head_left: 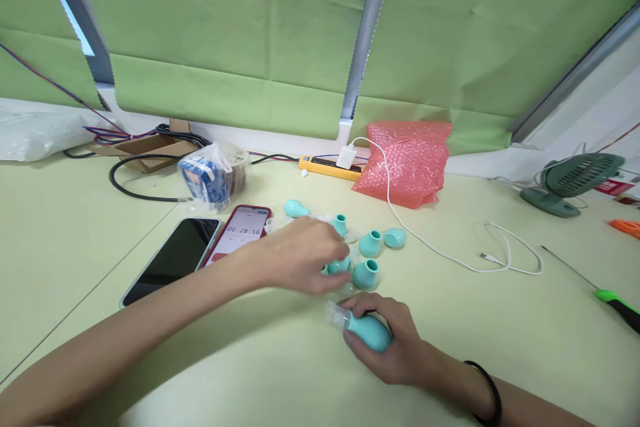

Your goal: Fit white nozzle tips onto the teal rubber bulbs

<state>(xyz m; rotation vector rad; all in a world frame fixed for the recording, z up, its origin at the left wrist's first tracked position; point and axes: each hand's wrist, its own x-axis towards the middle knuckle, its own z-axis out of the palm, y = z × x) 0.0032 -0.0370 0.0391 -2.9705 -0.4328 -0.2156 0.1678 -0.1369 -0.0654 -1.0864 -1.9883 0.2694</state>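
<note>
My right hand [387, 347] is closed around a teal rubber bulb [371, 331] with a clear plastic tip [334, 312], low on the pale green table [500, 347]. My left hand [300, 255] reaches across to a cluster of teal bulbs and clear parts, its fingers curled on one teal piece [339, 266]. Around it lie more teal bulbs [366, 273], [371, 243], [395, 237], [297, 208] and a small teal cap [340, 222].
A dark phone [173, 259] and a red-cased phone showing a timer [241, 232] lie left. Behind are a bagged blue box [210, 177], cardboard box [150, 149], yellow power strip [330, 167], pink bubble wrap [407, 161], white cable [450, 253], green fan [575, 180], green-handled tool [613, 300].
</note>
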